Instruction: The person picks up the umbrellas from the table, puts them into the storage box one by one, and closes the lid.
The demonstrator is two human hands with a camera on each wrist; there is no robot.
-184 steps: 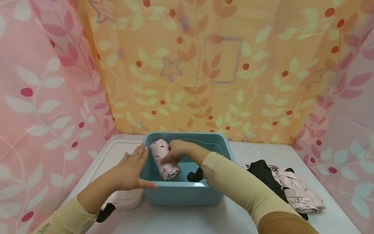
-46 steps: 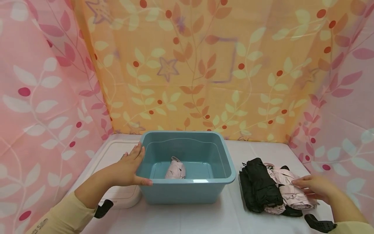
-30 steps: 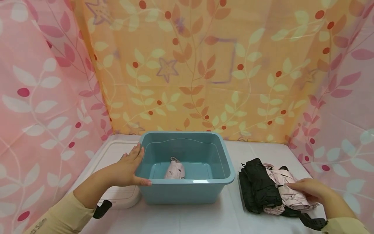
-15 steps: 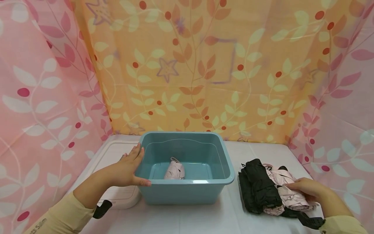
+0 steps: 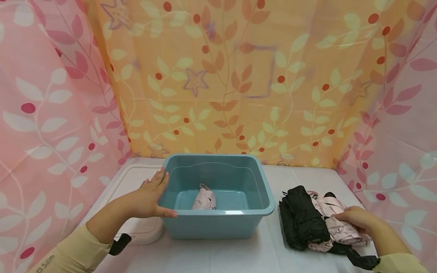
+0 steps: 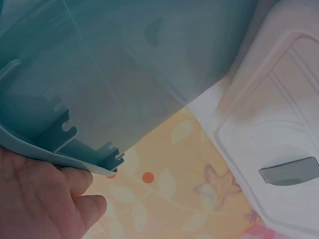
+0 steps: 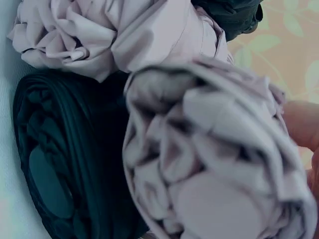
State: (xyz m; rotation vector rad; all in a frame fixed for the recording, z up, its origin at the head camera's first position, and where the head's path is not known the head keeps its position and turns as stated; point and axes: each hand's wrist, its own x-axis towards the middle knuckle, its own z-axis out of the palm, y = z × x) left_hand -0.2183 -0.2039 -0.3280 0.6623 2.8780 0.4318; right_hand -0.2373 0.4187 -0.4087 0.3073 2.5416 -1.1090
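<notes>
Right wrist view: the pale pink, crinkled fabric roll [image 7: 174,144] turns its gathered, slightly blurred round end to the camera, beside a shiny black fabric roll [image 7: 94,149]. Head view: the right hand [image 5: 362,220] pinches this pink roll between thumb and fingers at the pile's right side. The left hand [image 5: 145,201], fingers straight and spread, touches the left rim of the open blue plastic bin [image 5: 218,226]. Inside, a smaller-looking pink roll with a loop [image 5: 204,199] sits left of centre, floor showing to its right. A strip of white tabletop [image 5: 269,244] separates bin and pile.
</notes>
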